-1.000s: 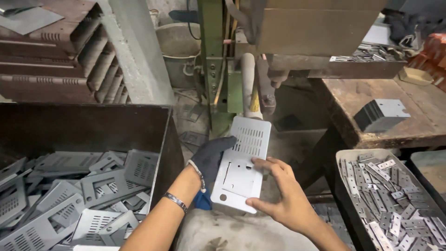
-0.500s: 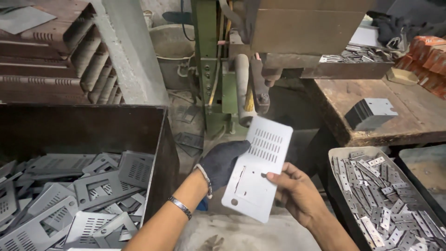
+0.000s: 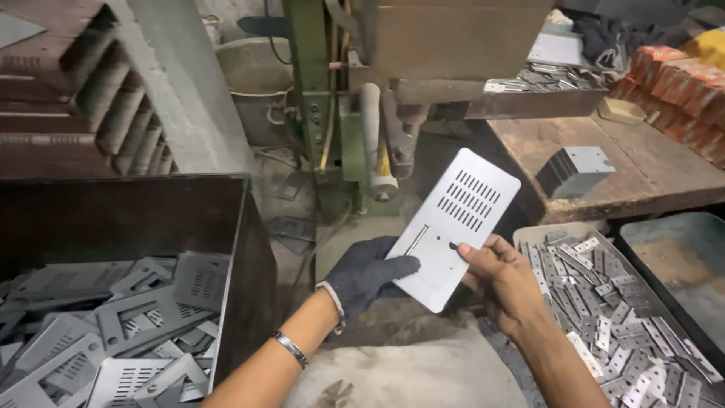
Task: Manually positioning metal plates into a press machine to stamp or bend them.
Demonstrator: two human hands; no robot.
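Together both hands hold a slotted sheet-metal plate (image 3: 451,227) tilted in the air, likely so its face shows. The gloved left hand (image 3: 368,273) pinches the plate's lower left edge; the bare right hand (image 3: 502,281) closes on the right edge, above a tray of small metal brackets (image 3: 619,302).

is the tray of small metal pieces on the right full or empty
Nearly full. The tray holds a heap of small flat metal pieces reaching almost to its rim, with no bare bottom showing.
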